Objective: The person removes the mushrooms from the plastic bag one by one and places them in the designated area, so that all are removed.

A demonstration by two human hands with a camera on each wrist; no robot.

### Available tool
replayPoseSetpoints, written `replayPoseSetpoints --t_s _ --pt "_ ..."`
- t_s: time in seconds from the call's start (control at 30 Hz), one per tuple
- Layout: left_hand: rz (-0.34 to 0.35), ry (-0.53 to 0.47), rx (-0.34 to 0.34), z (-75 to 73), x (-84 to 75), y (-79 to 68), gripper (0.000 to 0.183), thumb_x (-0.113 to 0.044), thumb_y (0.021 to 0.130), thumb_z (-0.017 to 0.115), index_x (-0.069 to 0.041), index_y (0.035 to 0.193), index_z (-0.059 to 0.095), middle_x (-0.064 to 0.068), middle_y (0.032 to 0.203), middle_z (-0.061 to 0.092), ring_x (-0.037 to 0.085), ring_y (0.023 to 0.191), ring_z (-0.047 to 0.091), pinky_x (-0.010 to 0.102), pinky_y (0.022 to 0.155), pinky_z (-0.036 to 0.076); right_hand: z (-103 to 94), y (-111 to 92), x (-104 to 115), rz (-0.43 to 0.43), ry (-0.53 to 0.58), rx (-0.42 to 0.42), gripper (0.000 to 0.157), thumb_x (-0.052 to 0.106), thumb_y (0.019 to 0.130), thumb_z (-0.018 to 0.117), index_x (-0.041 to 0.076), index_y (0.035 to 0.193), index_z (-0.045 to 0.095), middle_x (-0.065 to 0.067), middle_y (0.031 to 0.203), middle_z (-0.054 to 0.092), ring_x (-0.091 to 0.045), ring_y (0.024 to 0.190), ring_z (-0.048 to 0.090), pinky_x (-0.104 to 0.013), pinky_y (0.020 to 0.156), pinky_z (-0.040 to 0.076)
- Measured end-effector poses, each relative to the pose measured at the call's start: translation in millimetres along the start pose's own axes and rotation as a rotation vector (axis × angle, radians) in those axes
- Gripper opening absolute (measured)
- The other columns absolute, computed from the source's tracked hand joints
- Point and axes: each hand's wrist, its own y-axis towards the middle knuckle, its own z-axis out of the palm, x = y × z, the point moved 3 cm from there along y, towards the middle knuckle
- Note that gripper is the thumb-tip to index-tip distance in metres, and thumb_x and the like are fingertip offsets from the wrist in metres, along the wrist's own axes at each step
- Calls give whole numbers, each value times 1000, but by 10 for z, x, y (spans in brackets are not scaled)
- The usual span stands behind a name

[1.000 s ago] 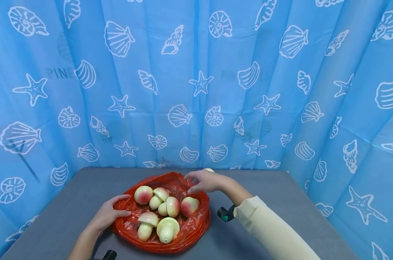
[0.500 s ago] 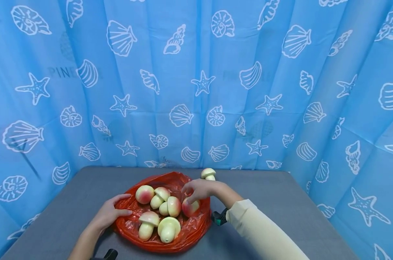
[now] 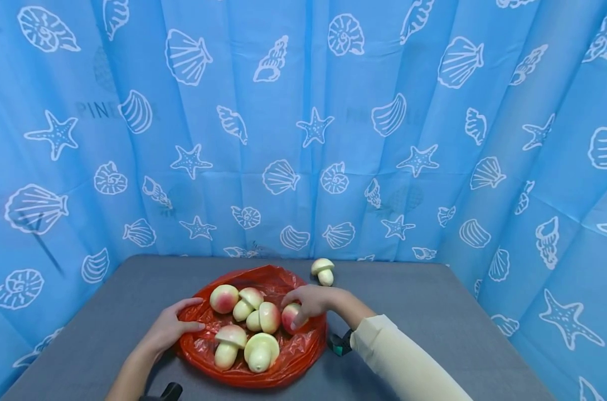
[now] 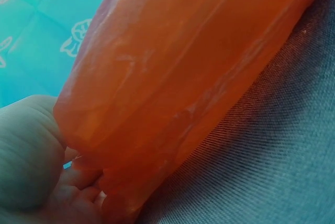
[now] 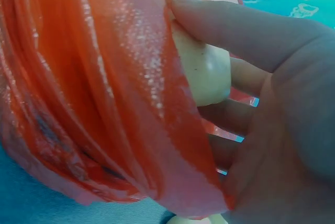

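Note:
A red plastic bag (image 3: 253, 380) lies with its mouth spread wide on the table, several pale toy mushrooms with pink-tinged caps inside, such as one toy mushroom (image 3: 228, 350) at the front. At the bag's left rim, my left hand (image 3: 168, 328) holds the plastic, thumb over the inner side; the left wrist view shows curled fingers partly hidden by the red film. Inside the right part, my right hand (image 3: 313, 301) grips another toy mushroom (image 5: 201, 69). Its thumb lies on the near side and the fingers reach round behind.
Beyond the bag, one toy mushroom (image 3: 323, 271) lies by itself near the back of the grey table (image 3: 408, 312). A blue curtain (image 3: 303, 139) with white shell prints hangs behind and along both sides.
My right hand has come down and left into the bag and closed round the rightmost mushroom. The lone mushroom behind has come into full view. The left hand stays on the rim.

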Motion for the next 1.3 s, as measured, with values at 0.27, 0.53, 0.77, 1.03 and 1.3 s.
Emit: replayPoseSetpoints --t_s 0.27,0.53,0.77,1.03,1.3 --pt "-3 2 -2 2 -6 -6 70 -22 80 79 -4 140 48 32 144 35 47 124 40 50 86 52 30 -52 -38 -41 21 -34 46 24 80 80 21 123 66 7 115 60 -12 98 52 -30 85 49" --pt "-8 7 5 1 6 -2 71 -24 80 79 -4 141 47 32 145 33 47 126 37 52 88 51 80 -155 -123 -103 113 -94 47 25 82 78 15 126 64 6 115 61 -12 96 53 -29 83 49" --pt "-5 5 4 -2 5 -7 71 -25 80 79 -4 140 48 32 145 33 48 127 37 51 87 52 123 -251 -255 -159 256 -264 53 29 83 78 11 130 60 4 114 62 -13 94 57 -30 79 51" --pt "-2 -19 8 0 6 -7 72 -27 80 80 -4 140 47 33 145 33 47 125 39 48 84 54 114 -342 -335 -195 332 -425 54 30 84 77 11 131 60 1 116 63 -18 99 58 -31 81 53" --pt "-21 -22 8 5 -4 -6 73 -28 80 80 -4 141 47 34 145 33 48 124 40 45 80 56 76 -423 -331 -219 401 -531 54 30 84 76 10 131 59 -4 115 64 -20 98 62 -34 82 54"
